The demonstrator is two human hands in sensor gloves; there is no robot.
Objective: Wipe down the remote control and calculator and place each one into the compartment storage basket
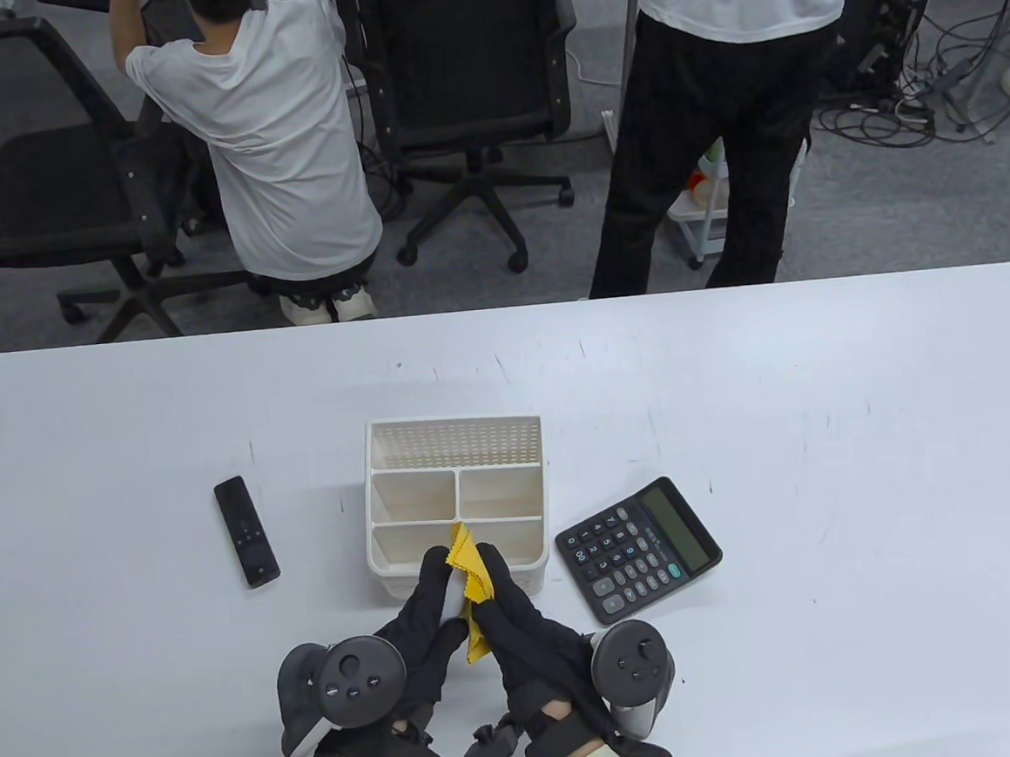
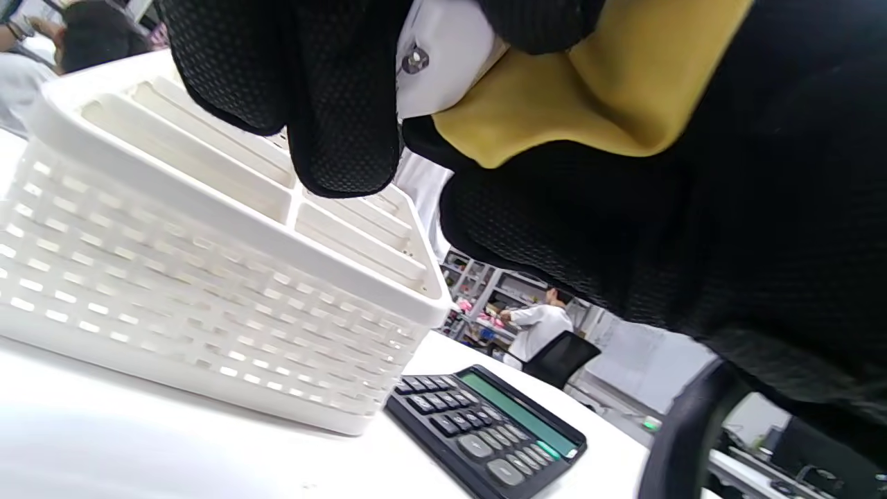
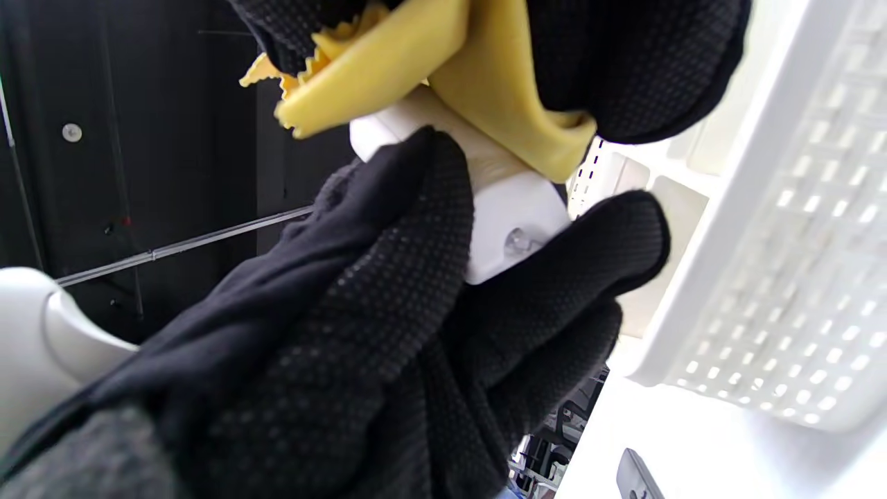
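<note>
Currently left hand (image 1: 419, 617) grips white remote control (image 3: 485, 201), small rigid slab, held above table (image 1: 823, 423) in front of compartment storage basket (image 1: 458, 509). Right hand (image 1: 510, 610) pinches yellow cloth (image 1: 471, 573) against remote's upper end. Remote likely light, hard, smooth plastic, slippery under cloth: hold by long edges, thumb opposing fingers. Cloth soft, limp. Calculator (image 1: 636, 547) lies flat just right of basket, untouched; broad, stiff, best taken by side edges. Black remote (image 1: 246, 530) lies left of basket.
</note>
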